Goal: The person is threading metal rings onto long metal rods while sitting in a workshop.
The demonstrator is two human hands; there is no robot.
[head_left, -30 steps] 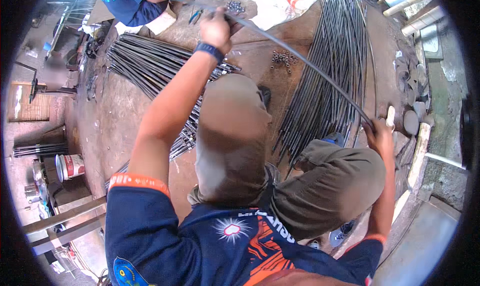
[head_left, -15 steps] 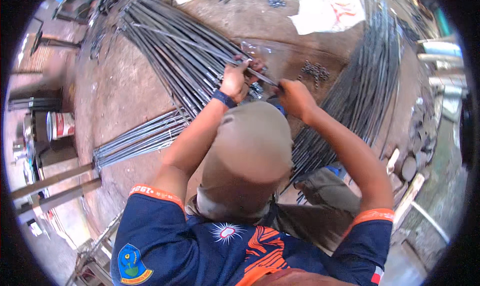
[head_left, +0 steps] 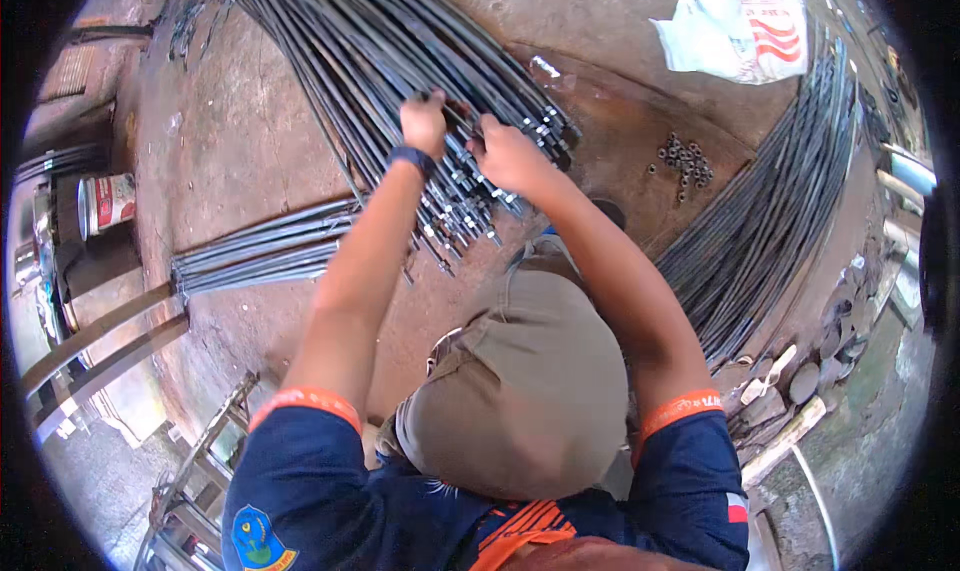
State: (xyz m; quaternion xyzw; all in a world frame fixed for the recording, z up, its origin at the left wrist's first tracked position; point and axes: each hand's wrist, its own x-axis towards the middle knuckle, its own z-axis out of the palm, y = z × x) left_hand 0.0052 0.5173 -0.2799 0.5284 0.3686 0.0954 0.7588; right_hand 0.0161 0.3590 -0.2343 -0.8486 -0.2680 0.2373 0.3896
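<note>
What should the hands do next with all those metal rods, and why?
Probably set the rod down flush on the pile. Both hands, left hand and right hand, are already on the rod bundle, whose threaded ends lie roughly lined up near the knee.

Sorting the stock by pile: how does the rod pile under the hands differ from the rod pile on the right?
The pile under the hands fans out in straight rods, ends towards the person; the right pile bows in one long curve. Both hands, left and right, rest on the first; nobody touches the second. Both are dark thin metal rods on the dirt floor.
</note>
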